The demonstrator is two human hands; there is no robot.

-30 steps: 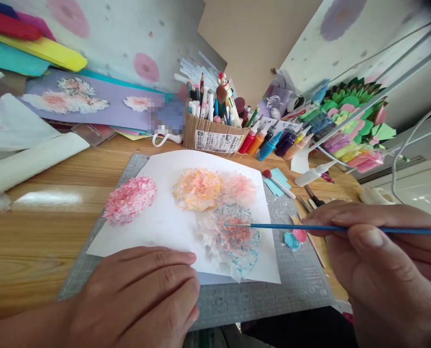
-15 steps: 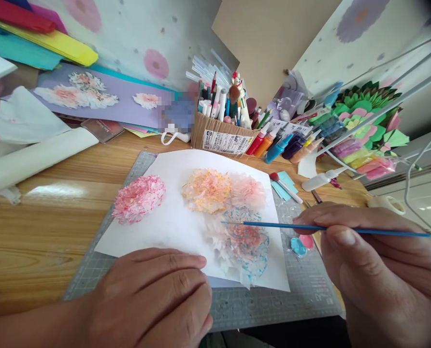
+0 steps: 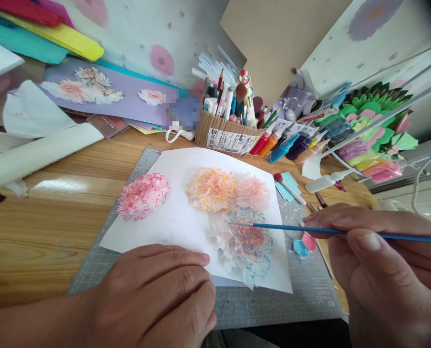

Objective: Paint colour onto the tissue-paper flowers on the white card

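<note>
My right hand [image 3: 378, 261] pinches a thin blue paintbrush [image 3: 295, 228], its tip at the pale left part of a ruffled paper flower [image 3: 251, 241] with blue-painted edges. Whether the bristles touch the petals I cannot tell. Lying flat across the lower edge of the white paper sheet [image 3: 175, 232], my left hand [image 3: 165, 295] has its fingers stretched out and holds nothing. On the same sheet are a pink-edged flower [image 3: 143, 195], an orange-edged flower [image 3: 211, 189] and a pale pink flower [image 3: 253, 192]. Small blue paint [image 3: 301, 249] and pink paint [image 3: 309, 241] wells sit to the right.
A grey cutting mat [image 3: 273, 309] lies under the sheet. Behind it stand a cardboard box [image 3: 224, 137] of pens and several paint bottles [image 3: 282, 148]. A makeup-style brush [image 3: 290, 188] rests on teal paper at the right. A white paper roll [image 3: 45, 150] lies at the left.
The whole view has shifted slightly. My right hand and the brush have moved a little to the right, the tip still by the blue-edged flower. My left hand stays on the sheet.
</note>
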